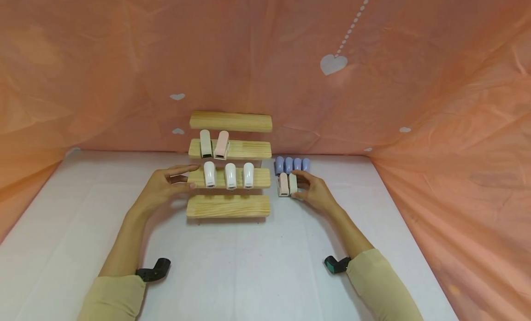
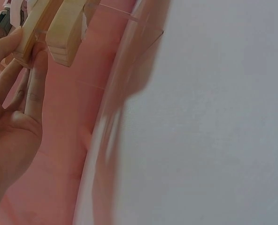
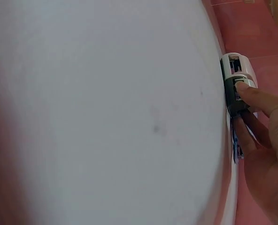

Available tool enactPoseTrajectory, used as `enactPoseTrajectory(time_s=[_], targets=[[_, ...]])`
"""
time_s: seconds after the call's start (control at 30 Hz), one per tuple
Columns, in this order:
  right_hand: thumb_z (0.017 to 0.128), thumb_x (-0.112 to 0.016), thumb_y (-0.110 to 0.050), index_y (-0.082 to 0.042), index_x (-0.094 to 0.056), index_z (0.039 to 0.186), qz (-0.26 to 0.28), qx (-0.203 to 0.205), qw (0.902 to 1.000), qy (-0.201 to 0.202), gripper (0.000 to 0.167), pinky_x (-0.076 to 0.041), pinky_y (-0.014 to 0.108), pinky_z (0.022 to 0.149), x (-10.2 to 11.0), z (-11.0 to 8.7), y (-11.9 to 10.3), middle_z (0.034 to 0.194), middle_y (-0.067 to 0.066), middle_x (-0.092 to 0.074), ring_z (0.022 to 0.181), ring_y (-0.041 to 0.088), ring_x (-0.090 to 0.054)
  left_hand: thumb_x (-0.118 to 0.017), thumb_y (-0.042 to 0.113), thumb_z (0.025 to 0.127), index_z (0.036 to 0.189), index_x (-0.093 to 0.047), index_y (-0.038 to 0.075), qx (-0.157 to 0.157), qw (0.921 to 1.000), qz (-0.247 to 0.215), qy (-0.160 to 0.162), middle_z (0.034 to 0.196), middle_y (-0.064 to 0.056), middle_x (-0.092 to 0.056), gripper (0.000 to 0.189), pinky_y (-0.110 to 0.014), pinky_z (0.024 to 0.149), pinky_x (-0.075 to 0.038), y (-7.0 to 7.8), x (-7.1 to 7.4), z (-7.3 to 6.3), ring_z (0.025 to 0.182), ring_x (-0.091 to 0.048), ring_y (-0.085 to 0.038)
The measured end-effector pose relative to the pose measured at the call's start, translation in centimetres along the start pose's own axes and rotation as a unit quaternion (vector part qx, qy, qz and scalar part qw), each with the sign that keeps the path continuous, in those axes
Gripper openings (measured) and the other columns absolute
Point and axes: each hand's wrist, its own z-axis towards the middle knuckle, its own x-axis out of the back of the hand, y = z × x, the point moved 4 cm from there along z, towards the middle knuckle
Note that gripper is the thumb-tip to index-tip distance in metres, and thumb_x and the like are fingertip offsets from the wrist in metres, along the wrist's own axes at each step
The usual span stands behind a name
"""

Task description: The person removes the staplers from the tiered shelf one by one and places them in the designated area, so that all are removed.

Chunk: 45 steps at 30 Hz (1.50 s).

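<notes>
At the left end of a wooden tiered rack (image 1: pixel 228 207), my left hand (image 1: pixel 166 185) pinches one board (image 2: pixel 30 32), thumb on one face and fingers on the other. My right hand (image 1: pixel 314 192) holds a pale green stapler (image 1: pixel 293 183) between thumb and fingers, on the table right of the rack. Against it stands a pink stapler (image 1: pixel 283 184). Three white staplers (image 1: pixel 230 176) sit on the board my left hand grips. One board higher are another pale green stapler (image 1: pixel 205 143) and another pink stapler (image 1: pixel 221 144).
Several purple staplers (image 1: pixel 289 165) stand in a row behind the pair at my right hand. The white table (image 1: pixel 257 275) ends at a hanging orange cloth (image 1: pixel 249 49) with hearts, which also rises on both sides. Top and bottom boards carry no staplers.
</notes>
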Motion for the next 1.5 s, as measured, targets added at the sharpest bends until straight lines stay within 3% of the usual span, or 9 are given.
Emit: enactPoseTrajectory(time_s=[0.33,0.47,0.7,0.97,1.17,1.5], targets=[[0.076,-0.082,0.003,0.003,-0.056,0.136,-0.060,0.014,0.9978,0.023,0.066,-0.047,0.041,0.102,1.0,-0.2,-1.6,0.129,0.021,-0.062,0.118,0.034,-0.060,-0.080,0.020,0.086,0.136,-0.061,0.004,0.008,0.9999,-0.015,-0.001,0.143,-0.016,-0.052,0.056,-0.018,0.083,-0.051,0.1,-0.1,0.0,0.106,-0.061,-0.010],[0.079,-0.079,0.006,0.008,-0.057,0.133,-0.031,0.032,0.9984,0.034,0.058,-0.048,0.040,0.102,1.5,0.0,-2.7,0.128,0.024,-0.061,0.118,0.038,-0.059,-0.080,0.022,0.086,0.137,-0.060,0.006,0.016,0.9998,-0.009,-0.001,0.143,-0.014,-0.052,0.057,-0.017,0.085,-0.050,0.1,0.0,-0.2,0.107,-0.059,-0.010],[0.080,-0.074,0.014,0.018,-0.056,0.126,0.018,0.093,0.9940,0.055,0.050,-0.047,0.051,0.099,1.9,0.2,-7.3,0.123,0.037,-0.058,0.114,0.052,-0.055,-0.079,0.024,0.088,0.139,-0.059,0.009,0.015,0.9999,0.001,-0.001,0.140,-0.008,-0.055,0.057,-0.018,0.084,-0.050,0.2,0.0,-0.3,0.108,-0.057,-0.016],[0.081,-0.076,0.011,0.014,-0.059,0.127,-0.011,0.145,0.9872,0.066,0.049,-0.049,0.048,0.098,1.7,0.5,-10.9,0.121,0.029,-0.063,0.113,0.044,-0.059,-0.079,0.022,0.087,0.138,-0.060,0.007,0.003,1.0000,-0.001,0.004,0.142,-0.014,-0.054,0.056,-0.018,0.084,-0.050,0.1,-0.2,-0.2,0.106,-0.060,-0.012],[0.082,-0.077,0.008,0.012,-0.060,0.127,-0.013,0.159,0.9850,0.064,0.049,-0.050,0.042,0.098,1.3,1.0,-13.1,0.122,0.030,-0.062,0.113,0.044,-0.059,-0.079,0.023,0.087,0.138,-0.060,0.008,0.000,1.0000,0.004,0.006,0.144,-0.014,-0.052,0.056,-0.015,0.087,-0.048,0.1,-0.1,0.1,0.110,-0.058,-0.013],[0.084,-0.076,0.005,0.002,-0.061,0.132,0.032,0.199,0.9788,0.039,0.051,-0.051,0.051,0.095,-0.3,3.4,-12.7,0.126,0.020,-0.064,0.113,0.034,-0.063,-0.079,0.018,0.087,0.136,-0.061,0.005,-0.016,0.9998,-0.006,0.011,0.141,-0.015,-0.054,0.054,-0.015,0.085,-0.049,0.2,-0.2,-0.1,0.103,-0.061,-0.007]])
